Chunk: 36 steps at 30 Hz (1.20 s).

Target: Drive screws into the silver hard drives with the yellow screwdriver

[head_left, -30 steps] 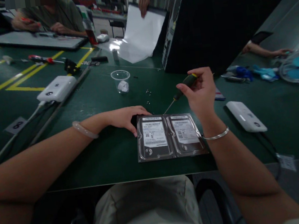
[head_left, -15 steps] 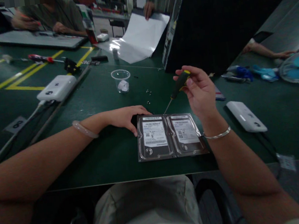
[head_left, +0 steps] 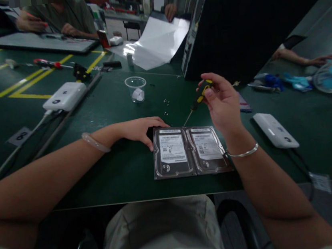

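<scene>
Two hard drives, the left one [head_left: 174, 170] and the right one [head_left: 216, 166], lie label up, side by side, near the table's front edge. My left hand [head_left: 142, 131] grips the left drive's far left corner, thumb at its side and fingers along its far edge. In my right hand [head_left: 221, 99] is a black and yellow screwdriver [head_left: 197, 101], held tilted by its handle. Its tip comes down at the far edge, where the two drives meet; whether it sits on a screw cannot be made out. Several small screws [head_left: 166, 101] lie beyond the drives.
A clear plastic cup [head_left: 136, 91] with something white inside stands beyond my left hand. White boxes with cables sit at left [head_left: 65, 97] and right [head_left: 275, 130]. A large black panel [head_left: 232, 23] rises at the back right. Co-workers' hands [head_left: 71, 30] show across the table.
The screwdriver's handle has turned in my right fingers, showing more yellow. Its tip stays at the drives' far edge. My left hand keeps its place, and the whole view has shifted slightly.
</scene>
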{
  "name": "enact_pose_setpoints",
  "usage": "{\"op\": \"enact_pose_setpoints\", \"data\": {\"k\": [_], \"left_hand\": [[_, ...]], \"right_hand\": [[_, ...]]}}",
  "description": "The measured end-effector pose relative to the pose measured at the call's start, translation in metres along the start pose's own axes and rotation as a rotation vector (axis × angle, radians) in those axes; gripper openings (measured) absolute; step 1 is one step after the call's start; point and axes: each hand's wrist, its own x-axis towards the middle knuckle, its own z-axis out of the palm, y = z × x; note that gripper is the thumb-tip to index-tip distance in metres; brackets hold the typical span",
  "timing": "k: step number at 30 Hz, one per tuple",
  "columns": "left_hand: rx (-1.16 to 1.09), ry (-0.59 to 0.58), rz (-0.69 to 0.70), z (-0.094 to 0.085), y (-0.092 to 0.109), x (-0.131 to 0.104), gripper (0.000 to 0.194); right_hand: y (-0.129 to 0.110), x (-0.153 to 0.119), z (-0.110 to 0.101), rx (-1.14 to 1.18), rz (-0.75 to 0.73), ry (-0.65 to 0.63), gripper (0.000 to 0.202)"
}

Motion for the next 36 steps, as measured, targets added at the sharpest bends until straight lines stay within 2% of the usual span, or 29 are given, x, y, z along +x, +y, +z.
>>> {"op": "enact_pose_setpoints", "data": {"k": [9,15,17,22,30,33,36], "left_hand": [[0.015,-0.001,0.012,0.000,-0.001,0.000,0.091],[0.008,-0.002,0.013,0.000,-0.002,0.000,0.091],[0.003,-0.003,0.006,0.000,-0.002,0.000,0.091],[-0.008,-0.010,-0.009,0.000,0.000,0.000,0.091],[0.018,-0.014,-0.021,-0.002,0.006,0.000,0.090],[0.018,-0.012,-0.014,-0.002,0.005,0.000,0.091],[0.018,-0.011,-0.010,-0.001,0.003,0.000,0.091]], "right_hand": [[-0.002,0.003,-0.010,0.111,0.128,-0.099,0.028],[-0.002,0.004,-0.004,-0.131,-0.016,0.156,0.030],[-0.003,0.006,-0.004,-0.129,-0.013,0.135,0.030],[-0.006,0.007,-0.011,0.001,0.092,-0.031,0.034],[-0.006,0.004,-0.014,0.113,0.158,-0.129,0.029],[-0.004,0.005,-0.015,0.097,0.147,-0.129,0.033],[0.003,0.006,-0.014,-0.025,0.050,0.012,0.033]]}}
